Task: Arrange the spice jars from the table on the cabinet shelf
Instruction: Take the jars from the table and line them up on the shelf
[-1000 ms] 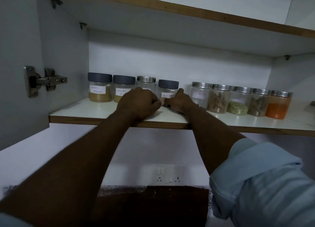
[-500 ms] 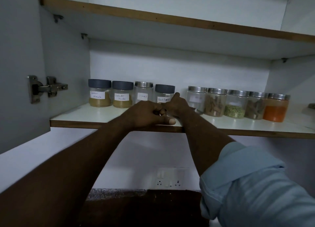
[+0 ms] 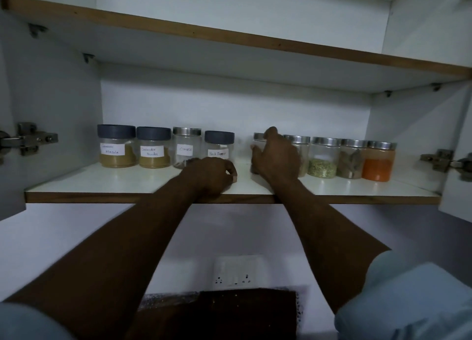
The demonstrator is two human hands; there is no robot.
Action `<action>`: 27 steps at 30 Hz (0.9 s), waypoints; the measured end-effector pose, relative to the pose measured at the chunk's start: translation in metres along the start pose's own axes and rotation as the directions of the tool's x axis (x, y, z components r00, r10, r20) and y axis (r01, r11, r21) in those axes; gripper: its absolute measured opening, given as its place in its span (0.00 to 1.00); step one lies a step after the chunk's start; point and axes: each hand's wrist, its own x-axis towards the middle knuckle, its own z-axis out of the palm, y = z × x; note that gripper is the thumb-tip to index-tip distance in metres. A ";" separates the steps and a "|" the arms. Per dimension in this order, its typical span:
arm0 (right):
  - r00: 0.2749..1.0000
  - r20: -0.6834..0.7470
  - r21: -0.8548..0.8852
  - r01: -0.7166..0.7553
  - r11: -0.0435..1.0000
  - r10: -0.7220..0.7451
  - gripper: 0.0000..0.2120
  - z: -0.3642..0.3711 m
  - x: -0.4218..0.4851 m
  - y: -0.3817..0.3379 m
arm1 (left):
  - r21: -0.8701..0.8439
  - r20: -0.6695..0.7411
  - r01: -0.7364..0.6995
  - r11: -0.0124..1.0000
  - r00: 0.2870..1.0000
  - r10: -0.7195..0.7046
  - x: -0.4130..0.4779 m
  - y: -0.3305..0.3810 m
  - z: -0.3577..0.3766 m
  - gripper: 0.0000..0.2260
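Apparently most of the job is done: nine jars stand in one row along the shelf (image 3: 102, 184), four to the left of my right hand (image 3: 277, 155) and four to its right, and the ninth is under it. My right hand is wrapped round that fifth jar (image 3: 258, 138), thumb on its left side and a finger reaching over the steel lid, so I judge I'm nudging it into line. A gap shows between it and the Black Pepper jar (image 3: 219, 145), just left of my thumb, while on the other side of the hand the next jar (image 3: 298, 145) sits close against it. The table is out of view, so I cannot tell whether more jars wait there; what is left here looks like closing that gap and evening the row. My left hand (image 3: 209, 173) rests on the shelf's front edge, just in front of the Black Pepper jar, knuckles up and fingers curled into a loose fist that holds nothing; whether it touches the jar's base I cannot tell. Both forearms reach up and forward, the right one crossing the shelf edge at a slant, its sleeve pushed back near the elbow.
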 end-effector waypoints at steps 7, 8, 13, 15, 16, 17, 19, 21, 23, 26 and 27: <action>0.965 0.237 0.051 -0.129 0.990 0.114 0.44 0.001 0.003 0.030 | 0.037 -0.024 0.001 0.999 1.000 0.000 0.033 0.025 0.019 0.22; 0.956 0.272 0.050 -0.125 0.991 0.107 0.48 0.003 0.004 0.030 | 0.041 -0.023 -0.001 0.999 1.000 0.002 0.035 0.025 0.020 0.22; 0.955 0.277 0.056 -0.127 0.990 0.107 0.48 0.009 0.008 0.032 | 0.047 -0.041 0.008 0.999 0.999 -0.006 0.037 0.022 0.022 0.23; 0.967 0.241 0.034 -0.095 0.995 0.084 0.42 0.008 0.008 0.030 | 0.052 -0.048 0.001 0.999 0.999 0.001 0.036 0.022 0.022 0.24; 0.974 0.217 0.016 -0.070 0.997 0.064 0.39 0.008 0.007 0.028 | 0.050 -0.048 -0.005 0.999 0.999 0.007 0.036 0.022 0.022 0.25; 0.981 0.191 -0.005 -0.041 0.999 0.041 0.37 0.007 0.007 0.027 | 0.047 -0.046 -0.011 0.999 0.999 0.014 0.036 0.022 0.022 0.25; 0.989 0.144 -0.053 0.023 0.998 -0.015 0.33 0.006 0.007 0.023 | 0.043 -0.046 -0.018 0.999 0.999 0.020 0.036 0.021 0.022 0.27; 0.993 0.093 -0.072 0.074 0.995 -0.067 0.29 0.003 0.007 0.021 | 0.041 -0.051 -0.030 0.999 0.998 0.032 0.035 0.021 0.021 0.29; 0.993 0.069 -0.010 0.094 0.995 -0.094 0.25 0.001 0.008 0.019 | 0.033 -0.054 -0.048 0.998 0.997 0.050 0.034 0.021 0.020 0.30; 0.988 0.096 0.172 0.107 0.979 -0.125 0.23 0.002 0.010 0.019 | 0.040 -0.056 -0.050 0.998 0.997 0.052 0.034 0.023 0.020 0.30; 0.984 0.111 0.232 0.110 0.967 -0.138 0.23 0.003 0.011 0.017 | 0.040 -0.056 -0.043 0.998 0.997 0.045 0.034 0.023 0.020 0.31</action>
